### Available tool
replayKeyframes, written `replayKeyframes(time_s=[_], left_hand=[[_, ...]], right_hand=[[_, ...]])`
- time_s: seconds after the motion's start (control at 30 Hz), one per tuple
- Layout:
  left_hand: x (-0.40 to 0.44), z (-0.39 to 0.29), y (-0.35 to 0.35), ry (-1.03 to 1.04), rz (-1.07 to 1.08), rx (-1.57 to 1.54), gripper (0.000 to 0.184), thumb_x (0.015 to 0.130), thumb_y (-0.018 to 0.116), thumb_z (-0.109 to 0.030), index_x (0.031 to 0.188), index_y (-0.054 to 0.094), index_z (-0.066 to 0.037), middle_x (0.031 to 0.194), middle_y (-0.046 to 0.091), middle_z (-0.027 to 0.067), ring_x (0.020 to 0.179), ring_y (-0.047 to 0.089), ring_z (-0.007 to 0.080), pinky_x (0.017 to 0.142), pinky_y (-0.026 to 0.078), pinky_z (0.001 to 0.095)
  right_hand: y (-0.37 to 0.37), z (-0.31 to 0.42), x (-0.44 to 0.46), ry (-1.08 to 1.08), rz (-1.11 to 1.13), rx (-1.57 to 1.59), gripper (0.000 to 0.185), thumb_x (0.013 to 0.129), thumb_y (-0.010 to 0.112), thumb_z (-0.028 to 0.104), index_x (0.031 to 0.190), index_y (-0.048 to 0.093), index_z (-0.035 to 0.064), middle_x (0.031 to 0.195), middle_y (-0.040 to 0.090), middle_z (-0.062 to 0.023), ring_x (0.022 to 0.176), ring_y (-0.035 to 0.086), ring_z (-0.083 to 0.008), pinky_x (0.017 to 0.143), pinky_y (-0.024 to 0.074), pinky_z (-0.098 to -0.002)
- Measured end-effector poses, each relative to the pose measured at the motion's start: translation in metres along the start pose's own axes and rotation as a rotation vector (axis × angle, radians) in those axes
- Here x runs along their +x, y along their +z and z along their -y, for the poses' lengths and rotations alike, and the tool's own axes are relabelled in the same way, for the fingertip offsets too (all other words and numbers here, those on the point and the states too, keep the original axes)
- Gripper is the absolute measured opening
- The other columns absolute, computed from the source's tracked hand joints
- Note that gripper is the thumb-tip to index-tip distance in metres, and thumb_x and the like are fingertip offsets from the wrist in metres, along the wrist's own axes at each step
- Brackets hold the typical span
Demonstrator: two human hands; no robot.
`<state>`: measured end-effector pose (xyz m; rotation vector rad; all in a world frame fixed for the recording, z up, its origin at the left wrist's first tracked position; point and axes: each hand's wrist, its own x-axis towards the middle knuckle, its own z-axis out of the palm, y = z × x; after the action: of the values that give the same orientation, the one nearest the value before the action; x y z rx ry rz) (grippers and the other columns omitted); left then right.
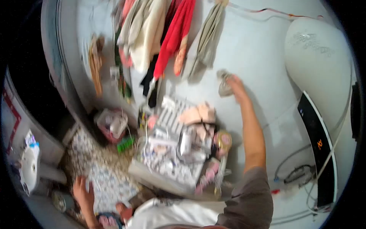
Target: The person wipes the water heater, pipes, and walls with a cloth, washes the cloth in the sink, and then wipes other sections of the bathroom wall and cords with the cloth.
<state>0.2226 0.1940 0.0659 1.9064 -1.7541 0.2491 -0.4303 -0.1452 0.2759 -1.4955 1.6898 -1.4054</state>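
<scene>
My right hand (235, 87) is stretched out to the pale wall (263, 49). Its fingers are closed on a bunched grey-beige cloth (224, 83), which lies against the wall. Low on the left, my left hand (83, 191) hangs over the patterned floor (106, 183) with its fingers apart and nothing in it. Just left of the cloth hangs a long grey-green garment (206, 42). Below the cloth stands a washing machine or cabinet top heaped with things, among them a peach-coloured bundle (198, 113).
Hanging clothes include a red one (177, 30) and a cream one (146, 36). A white water heater (320, 53) is at upper right, above a dark panel with lit orange digits (319, 144). A sink (31, 164), pink basket (113, 126) and green brush (126, 144) are on the left.
</scene>
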Motion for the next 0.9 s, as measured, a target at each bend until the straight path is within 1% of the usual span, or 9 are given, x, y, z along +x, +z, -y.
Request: replayKeyframes(time_s=[0.1, 0.23, 0.33, 0.37, 0.47, 0.6, 0.63, 0.77, 0.9], left_hand=[[0.020, -0.017, 0.009, 0.098, 0.161, -0.248, 0.025, 0.081, 0.068, -0.003, 0.106, 0.063, -0.004, 0.112, 0.062, 0.0151, 0.098, 0.060, 0.0382, 0.081, 0.049, 0.0426], [0.021, -0.014, 0.026, 0.279, 0.251, -0.564, 0.031, 0.080, 0.071, -0.007, 0.110, 0.064, -0.008, 0.112, 0.064, 0.0112, 0.097, 0.062, 0.0356, 0.081, 0.050, 0.0405], [0.011, 0.005, 0.012, 0.337, 0.323, -0.742, 0.027, 0.082, 0.071, -0.008, 0.108, 0.065, -0.005, 0.111, 0.065, 0.0136, 0.097, 0.063, 0.0372, 0.083, 0.051, 0.0409], [0.006, 0.018, 0.010, 0.312, 0.334, -0.834, 0.026, 0.084, 0.070, -0.008, 0.110, 0.065, -0.004, 0.110, 0.064, 0.0139, 0.098, 0.064, 0.0349, 0.085, 0.051, 0.0394], [-0.015, 0.070, 0.006, 0.146, 0.449, -1.109, 0.028, 0.088, 0.068, -0.009, 0.115, 0.064, -0.003, 0.115, 0.064, 0.0127, 0.100, 0.066, 0.0282, 0.088, 0.050, 0.0372], [-0.046, 0.135, 0.004, -0.153, 0.601, -1.438, 0.045, 0.094, 0.064, -0.013, 0.136, 0.049, -0.005, 0.132, 0.056, 0.0104, 0.107, 0.063, 0.0207, 0.089, 0.049, 0.0336], [-0.052, 0.151, 0.001, -0.220, 0.611, -1.521, 0.050, 0.095, 0.063, -0.014, 0.140, 0.044, -0.005, 0.136, 0.053, 0.0105, 0.109, 0.062, 0.0202, 0.089, 0.049, 0.0329], [-0.069, 0.207, 0.000, -0.558, 0.634, -1.802, 0.074, 0.095, 0.067, -0.022, 0.153, 0.023, -0.008, 0.142, 0.045, 0.0126, 0.116, 0.058, 0.0197, 0.093, 0.048, 0.0335], [-0.077, 0.240, -0.018, -0.675, 0.279, -1.792, 0.073, 0.092, 0.069, -0.020, 0.150, 0.029, -0.001, 0.139, 0.047, 0.0100, 0.123, 0.049, 0.0175, 0.087, 0.047, 0.0300]], right_hand=[[0.019, 0.041, -0.093, 0.051, 0.255, 0.419, 0.034, 0.101, 0.045, 0.012, 0.133, 0.050, 0.0008, 0.126, 0.060, -0.0101, 0.113, 0.060, -0.0224, 0.099, 0.0489, -0.0378], [0.101, 0.081, -0.233, 0.165, 0.215, 0.601, 0.038, 0.104, 0.037, 0.017, 0.137, 0.047, 0.0007, 0.133, 0.057, -0.0129, 0.121, 0.057, -0.0268, 0.105, 0.0454, -0.0415], [0.173, 0.074, -0.314, 0.294, 0.213, 0.899, 0.043, 0.100, 0.040, 0.014, 0.141, 0.044, 0.0020, 0.136, 0.055, -0.0126, 0.124, 0.054, -0.0283, 0.104, 0.0456, -0.0445], [0.194, 0.065, -0.335, 0.318, 0.383, 1.052, 0.041, 0.102, 0.040, 0.019, 0.138, 0.047, 0.0023, 0.132, 0.058, -0.0122, 0.120, 0.057, -0.0289, 0.103, 0.0463, -0.0450], [0.289, 0.066, -0.402, 0.446, 0.373, 1.211, 0.039, 0.103, 0.039, 0.022, 0.135, 0.051, 0.0030, 0.127, 0.061, -0.0119, 0.116, 0.060, -0.0283, 0.101, 0.0479, -0.0442], [0.410, 0.063, -0.464, 0.565, 0.439, 1.145, 0.041, 0.105, 0.038, 0.030, 0.133, 0.054, 0.0056, 0.129, 0.062, -0.0089, 0.116, 0.060, -0.0270, 0.101, 0.0477, -0.0446], [0.448, 0.095, -0.484, 0.693, 0.287, 1.017, 0.042, 0.105, 0.038, 0.031, 0.134, 0.053, 0.0063, 0.132, 0.060, -0.0085, 0.120, 0.058, -0.0274, 0.104, 0.0457, -0.0450], [0.539, 0.122, -0.535, 0.779, 0.614, 1.150, 0.045, 0.105, 0.040, 0.035, 0.137, 0.049, 0.0042, 0.136, 0.056, -0.0111, 0.125, 0.053, -0.0288, 0.108, 0.0407, -0.0464], [0.600, 0.146, -0.563, 0.851, 0.858, 1.133, 0.040, 0.104, 0.045, 0.029, 0.134, 0.049, 0.0031, 0.134, 0.056, -0.0114, 0.124, 0.053, -0.0264, 0.107, 0.0397, -0.0432]])
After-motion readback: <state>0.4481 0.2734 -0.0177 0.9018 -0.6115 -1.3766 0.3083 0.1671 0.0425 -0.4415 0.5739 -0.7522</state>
